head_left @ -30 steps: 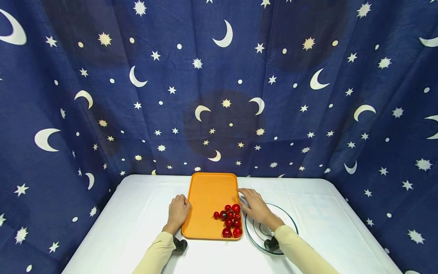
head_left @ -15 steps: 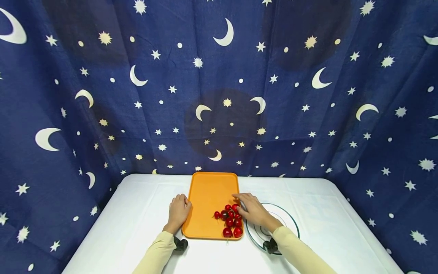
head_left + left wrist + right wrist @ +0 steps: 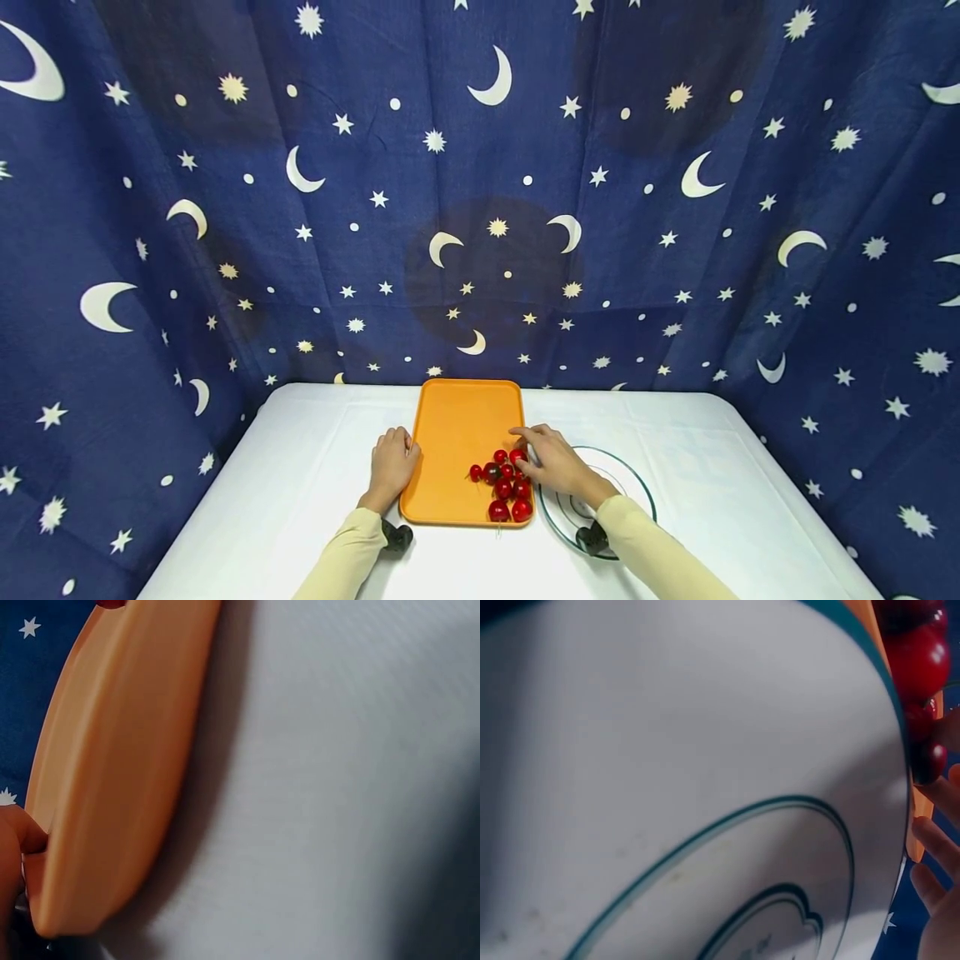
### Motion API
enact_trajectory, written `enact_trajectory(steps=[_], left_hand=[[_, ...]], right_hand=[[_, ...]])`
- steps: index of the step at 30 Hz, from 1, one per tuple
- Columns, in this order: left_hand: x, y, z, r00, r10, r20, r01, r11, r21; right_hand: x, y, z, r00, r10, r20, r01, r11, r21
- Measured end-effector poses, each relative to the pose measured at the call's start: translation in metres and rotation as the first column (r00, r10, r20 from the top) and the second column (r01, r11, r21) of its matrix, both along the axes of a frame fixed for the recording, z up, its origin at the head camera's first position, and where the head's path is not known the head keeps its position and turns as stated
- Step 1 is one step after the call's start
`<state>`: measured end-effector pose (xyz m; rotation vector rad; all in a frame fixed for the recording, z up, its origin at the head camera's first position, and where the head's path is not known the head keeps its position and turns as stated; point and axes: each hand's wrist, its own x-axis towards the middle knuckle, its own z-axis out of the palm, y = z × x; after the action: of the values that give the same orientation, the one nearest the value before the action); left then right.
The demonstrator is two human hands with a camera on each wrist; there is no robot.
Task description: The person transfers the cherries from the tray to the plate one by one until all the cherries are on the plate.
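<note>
In the head view an orange tray lies on the white table, with several red cherries grouped at its near right corner. My left hand holds the tray's left edge; in the left wrist view a digit hooks over the rim. Above the upper cherries is my right hand, index finger extended and thumb at a cherry. The right wrist view has a dark cherry between the thumb and index finger, the other fingers spread apart. Whether they press on it cannot be seen.
A round white plate with a dark green rim stands right of the tray, partly under my right forearm. A dark wrist device is on the left wrist. A blue curtain with moons and stars hangs behind the table.
My right hand has moved left and nearer, from the tray's right rim to over the cherries, and its thumb has bent toward one. The left hand and tray stay put.
</note>
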<state>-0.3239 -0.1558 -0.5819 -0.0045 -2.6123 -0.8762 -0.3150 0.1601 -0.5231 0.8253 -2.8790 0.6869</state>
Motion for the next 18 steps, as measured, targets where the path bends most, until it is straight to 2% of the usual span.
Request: enact_trajectory(steps=[6, 9, 13, 18], left_hand=[[0.0044, 0.0028, 0.0030, 0.999, 0.006, -0.044, -0.006, 1.000, 0.000], [0.0030, 0.0029, 0.0015, 0.998, 0.005, -0.056, -0.006, 1.000, -0.005], [-0.0017, 0.0016, -0.0019, 1.000, 0.004, -0.024, -0.004, 1.000, -0.014], [-0.0018, 0.0000, -0.0047, 1.000, 0.005, -0.012, -0.005, 1.000, -0.026]], right_hand=[[0.0009, 0.0004, 0.0011, 1.000, -0.002, -0.012, 0.002, 1.000, 0.003], [-0.0010, 0.0008, 0.0026, 1.000, 0.003, -0.025, -0.003, 1.000, 0.013], [-0.0030, 0.0012, 0.0061, 1.000, 0.000, -0.014, 0.001, 1.000, 0.013], [-0.0022, 0.0014, 0.0060, 1.000, -0.007, -0.020, 0.007, 1.000, -0.003]])
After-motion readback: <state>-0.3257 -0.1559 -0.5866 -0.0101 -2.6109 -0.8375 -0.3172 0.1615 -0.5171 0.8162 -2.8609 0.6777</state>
